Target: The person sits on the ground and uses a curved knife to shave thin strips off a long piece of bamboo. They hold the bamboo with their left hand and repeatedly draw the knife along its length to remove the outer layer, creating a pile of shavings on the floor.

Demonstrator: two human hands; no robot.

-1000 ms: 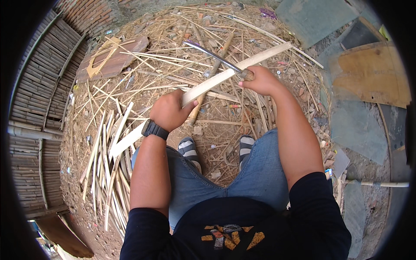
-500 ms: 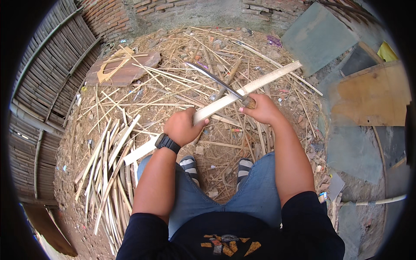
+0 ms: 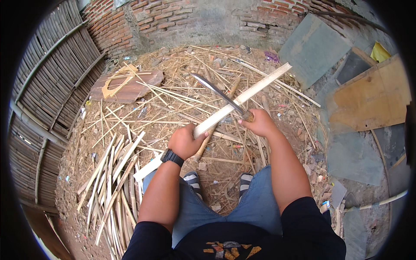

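My left hand [image 3: 185,141] is closed around a long pale bamboo strip [image 3: 255,90], gripping it below its middle. The strip slants from beside my left thigh up to the far right. My right hand [image 3: 261,123] is closed on the wooden handle of a machete [image 3: 213,88]. Its dark, slightly curved blade points to the far left and lies across the strip, just beyond my right hand. Whether the edge bites into the strip, I cannot tell. A wristwatch sits on my left wrist.
Several split bamboo strips [image 3: 108,186] lie heaped at my left. Thin slivers and shavings litter the ground ahead. A brown board [image 3: 145,86] lies far left, near a bamboo wall [image 3: 47,78]. Grey and tan panels [image 3: 368,99] cover the right side. A brick wall [image 3: 173,21] stands behind.
The whole view has tilted, showing more brick wall. Both hands keep their grips on strip and machete. The blade's crossing point has moved slightly closer to my left hand along the strip.
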